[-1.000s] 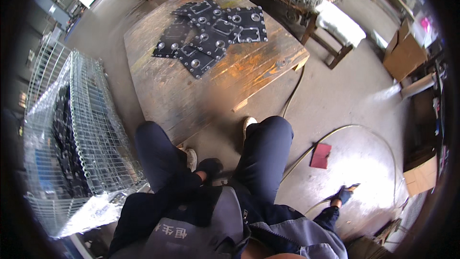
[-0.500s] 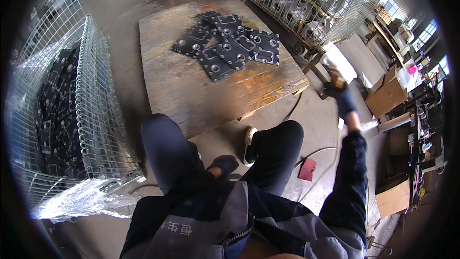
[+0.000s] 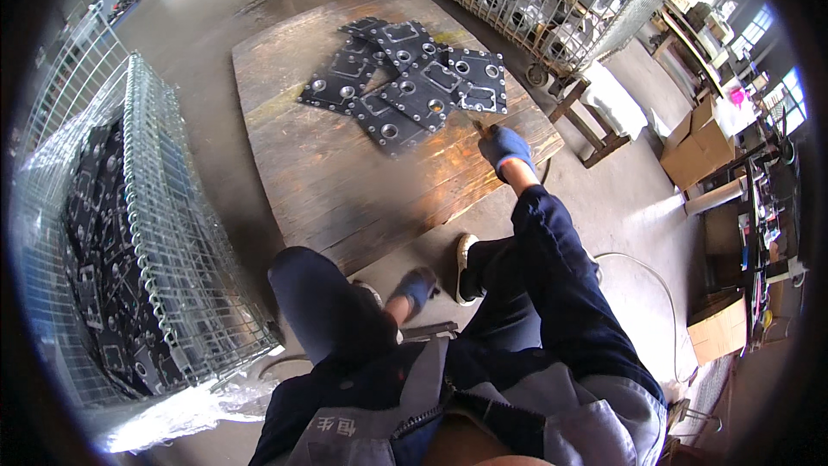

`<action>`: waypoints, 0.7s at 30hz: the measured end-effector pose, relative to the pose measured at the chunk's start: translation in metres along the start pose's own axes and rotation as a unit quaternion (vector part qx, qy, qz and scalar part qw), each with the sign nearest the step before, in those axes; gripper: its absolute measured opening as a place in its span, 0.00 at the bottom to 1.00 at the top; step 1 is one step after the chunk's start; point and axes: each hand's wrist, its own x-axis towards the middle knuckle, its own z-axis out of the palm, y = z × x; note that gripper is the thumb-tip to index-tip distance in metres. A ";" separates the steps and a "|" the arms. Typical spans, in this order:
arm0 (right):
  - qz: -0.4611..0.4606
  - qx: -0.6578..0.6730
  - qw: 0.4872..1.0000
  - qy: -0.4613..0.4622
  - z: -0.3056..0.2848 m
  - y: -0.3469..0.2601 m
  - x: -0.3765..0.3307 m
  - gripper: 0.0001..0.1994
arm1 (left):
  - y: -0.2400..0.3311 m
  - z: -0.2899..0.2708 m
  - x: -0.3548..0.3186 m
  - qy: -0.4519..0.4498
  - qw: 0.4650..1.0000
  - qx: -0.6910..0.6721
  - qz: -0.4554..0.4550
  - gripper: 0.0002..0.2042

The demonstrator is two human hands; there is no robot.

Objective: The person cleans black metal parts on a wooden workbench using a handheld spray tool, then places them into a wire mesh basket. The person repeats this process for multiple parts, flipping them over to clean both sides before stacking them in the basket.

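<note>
My right hand (image 3: 504, 148), in a blue glove, is over the right side of the wooden table (image 3: 345, 181). Its fingers are drawn together around a small slim thing too unclear to name. Just beyond its fingertips lies a loose, overlapping pile of several flat black plates (image 3: 421, 97) with round holes and raised outlines. My left hand (image 3: 417, 286), gloved in dark blue, hangs low between my knees, short of the table's near edge. Motion and shade blur its fingers, so their closing cannot be told.
A wire mesh cage (image 3: 159, 224) with black plates and clear plastic wrap stands at the left. Behind the table is a wheeled wire cage (image 3: 517, 9) of metal castings. Cardboard boxes (image 3: 697, 145) stand at the right, and a hose (image 3: 642, 263) lies on the floor.
My right hand has swung in from beyond the table's right side to a place beside the plates. My left hand stays low between my knees. The plates look unmoved.
</note>
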 end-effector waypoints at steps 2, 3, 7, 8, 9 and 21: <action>-0.011 0.026 0.997 -0.069 0.010 0.040 0.003 0.19 | 0.013 -0.041 0.034 0.042 0.998 0.030 0.038 0.14; -0.028 0.071 0.992 -0.098 0.013 0.064 -0.002 0.19 | 0.035 -0.067 0.056 0.054 0.998 0.000 -0.042 0.15; 0.042 0.173 0.984 0.006 -0.014 0.057 -0.009 0.19 | -0.022 -0.143 0.174 0.056 0.955 -0.277 -0.088 0.30; 0.056 0.183 0.981 0.038 -0.024 0.054 -0.013 0.19 | -0.030 -0.158 0.202 0.052 0.932 -0.353 -0.056 0.32; 0.022 0.135 0.987 0.082 -0.029 0.049 -0.012 0.20 | -0.035 -0.174 0.222 0.068 0.881 -0.463 -0.072 0.33; 0.032 0.222 0.971 0.079 -0.058 0.055 -0.008 0.22 | -0.066 -0.166 0.420 0.328 0.696 -0.636 -0.059 0.28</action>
